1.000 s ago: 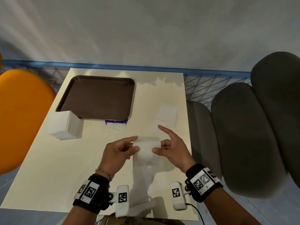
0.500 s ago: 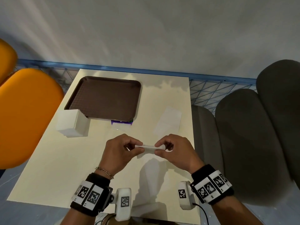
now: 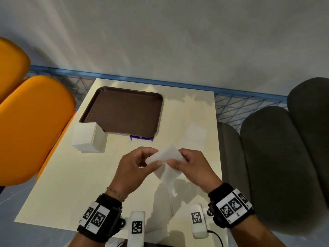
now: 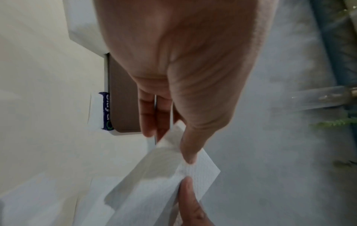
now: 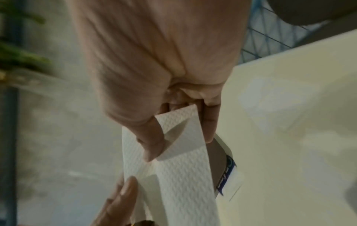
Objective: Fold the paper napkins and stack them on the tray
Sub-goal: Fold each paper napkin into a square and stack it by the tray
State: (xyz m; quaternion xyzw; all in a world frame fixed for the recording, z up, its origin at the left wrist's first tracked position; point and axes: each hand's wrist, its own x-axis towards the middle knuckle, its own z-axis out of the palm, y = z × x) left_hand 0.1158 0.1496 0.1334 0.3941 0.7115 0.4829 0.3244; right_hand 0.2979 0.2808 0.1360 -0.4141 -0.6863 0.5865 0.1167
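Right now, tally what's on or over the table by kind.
Brown tray: 1
Napkin stack: 1
Loose napkin lying flat: 1
Napkin held in both hands: 1
Purple-and-white pack: 1
Total: 5

A white embossed paper napkin (image 3: pixel 166 155) hangs above the table, pinched at its upper edge, its lower part drooping. A thick stack of napkins (image 3: pixel 87 138) sits just beside the near-left corner of the brown tray (image 3: pixel 124 111), and another napkin (image 3: pixel 195 136) lies flat, apart, to the tray's right.
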